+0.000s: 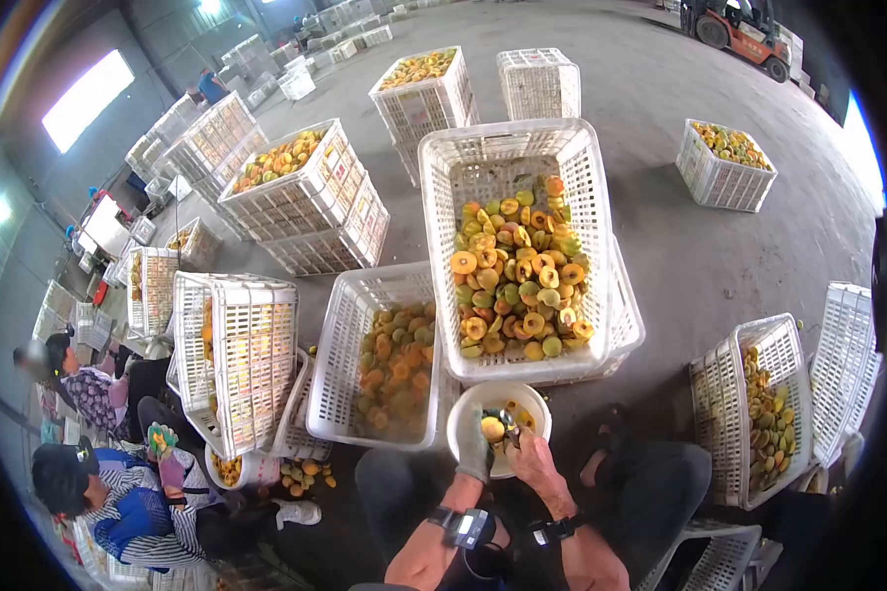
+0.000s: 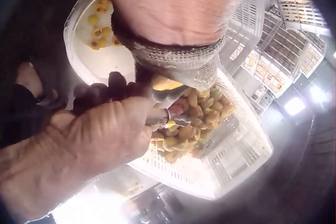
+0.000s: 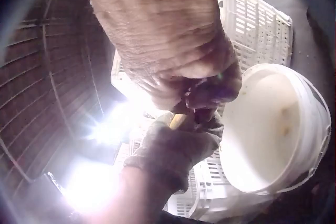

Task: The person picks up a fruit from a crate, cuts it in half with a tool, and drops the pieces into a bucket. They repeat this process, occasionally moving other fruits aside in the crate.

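Over a white bucket (image 1: 459,455), my left hand (image 1: 475,451), in a grey knit glove, holds a yellow-orange peach (image 1: 493,428). The peach also shows between the gloved fingers in the left wrist view (image 2: 166,84). Close against it, my bare right hand (image 1: 530,459) grips a small pitting tool (image 2: 177,119) with a handle and a metal tip. Several cut peach pieces (image 2: 98,37) lie in the bucket. In the right wrist view my right hand (image 3: 168,50) covers most of the tool, and the gloved hand (image 3: 168,148) sits just below.
Directly ahead stands a white crate (image 1: 512,369) of cut peaches, atop another crate. A second crate (image 1: 340,295) with peaches is at its left, another (image 1: 705,394) at the right. Two people (image 1: 118,512) sit on the left. Stacked crates (image 1: 310,231) and a forklift (image 1: 744,39) stand farther off.
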Available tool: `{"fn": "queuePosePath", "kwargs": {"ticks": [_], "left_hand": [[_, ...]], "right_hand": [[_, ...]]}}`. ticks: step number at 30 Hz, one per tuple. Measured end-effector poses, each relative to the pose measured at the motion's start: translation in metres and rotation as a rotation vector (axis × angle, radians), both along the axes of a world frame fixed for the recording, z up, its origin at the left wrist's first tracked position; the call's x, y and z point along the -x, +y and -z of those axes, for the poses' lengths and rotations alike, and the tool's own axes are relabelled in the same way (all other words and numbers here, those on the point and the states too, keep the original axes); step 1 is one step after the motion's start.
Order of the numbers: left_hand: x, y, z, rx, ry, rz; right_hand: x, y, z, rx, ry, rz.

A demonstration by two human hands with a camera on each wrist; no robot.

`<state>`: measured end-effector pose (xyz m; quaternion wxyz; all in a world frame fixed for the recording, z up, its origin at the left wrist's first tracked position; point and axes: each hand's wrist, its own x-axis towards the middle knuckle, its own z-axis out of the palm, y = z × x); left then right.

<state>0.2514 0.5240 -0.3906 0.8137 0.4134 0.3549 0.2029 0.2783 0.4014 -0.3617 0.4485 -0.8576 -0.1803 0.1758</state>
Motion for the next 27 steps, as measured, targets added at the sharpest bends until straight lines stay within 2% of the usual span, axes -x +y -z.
{"fn": "queuePosePath", "kwargs": {"ticks": [1,2,3,4,5,6,7,9,11,14,23,25,26,27], "left_hand": [[-0.002,0.002,-0.01,0.066,-0.019,-0.049],[0.001,0.008,-0.013,0.156,-0.029,0.026],[0.0,0.017,0.003,0.197,-0.055,0.056],[-0.005,0.016,-0.011,0.177,-0.088,-0.011],[-0.013,0.016,-0.023,0.163,-0.108,-0.078],[-0.012,0.02,-0.024,0.175,-0.118,-0.03],[-0.01,0.024,-0.022,0.197,-0.128,0.019],[-0.01,0.023,-0.024,0.264,-0.128,0.0],[-0.013,0.025,-0.021,0.239,-0.091,-0.042],[-0.008,0.027,-0.019,0.12,-0.054,0.024],[-0.008,0.019,-0.02,0.043,0.01,-0.008],[-0.006,0.019,-0.018,0.012,0.059,0.005],[-0.003,0.021,-0.013,-0.003,0.089,0.02],[-0.003,0.022,-0.01,-0.022,0.116,0.033]], "right_hand": [[0.0,0.0,0.001,0.042,-0.002,-0.045],[0.001,-0.002,0.005,0.087,0.0,-0.09],[0.002,-0.004,0.006,0.133,0.003,-0.138],[0.004,-0.004,0.002,0.14,0.008,-0.163],[0.005,-0.003,0.007,0.089,0.001,-0.172],[0.009,-0.003,0.016,0.045,-0.071,-0.161],[0.009,0.001,0.003,0.082,0.012,-0.155],[0.009,0.001,-0.008,-0.021,-0.072,-0.145],[0.007,0.001,-0.007,-0.079,-0.082,-0.148],[0.007,0.007,-0.017,-0.057,-0.064,-0.137],[0.01,0.007,-0.01,-0.013,-0.088,-0.198],[0.016,0.011,-0.001,-0.016,-0.083,-0.191],[0.021,0.014,0.017,-0.038,-0.083,-0.19],[0.024,0.015,0.032,-0.071,-0.177,-0.202]]}}
